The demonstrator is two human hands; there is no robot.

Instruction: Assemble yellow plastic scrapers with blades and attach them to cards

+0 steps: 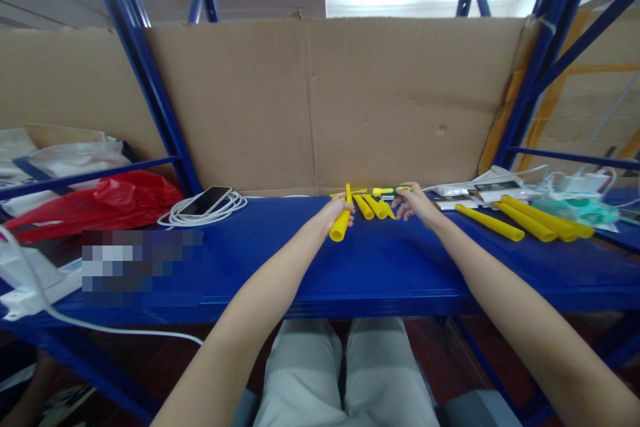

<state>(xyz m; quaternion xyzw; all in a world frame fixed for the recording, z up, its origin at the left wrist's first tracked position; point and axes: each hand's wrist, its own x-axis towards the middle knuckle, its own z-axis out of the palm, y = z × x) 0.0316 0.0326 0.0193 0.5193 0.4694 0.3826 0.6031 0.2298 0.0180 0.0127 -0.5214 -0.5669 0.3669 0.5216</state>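
My left hand [336, 208] grips a yellow tapered tube [342, 219], its wide end pointing towards me above the blue shelf [350, 267]. My right hand [413, 201] reaches over a small pile of short yellow tubes [374, 205] on the shelf, fingers curled and touching or almost touching them; whether it holds one I cannot tell. Just behind that hand lies a yellow-and-green screwdriver [387, 191].
Several longer yellow tubes [530, 223] lie at the right beside a teal tape dispenser [575, 210] and white chargers [580, 181]. A phone [209, 200] rests on a coiled white cable at the left, near a red plastic bag [105, 203]. A cardboard sheet [320, 100] backs the shelf.
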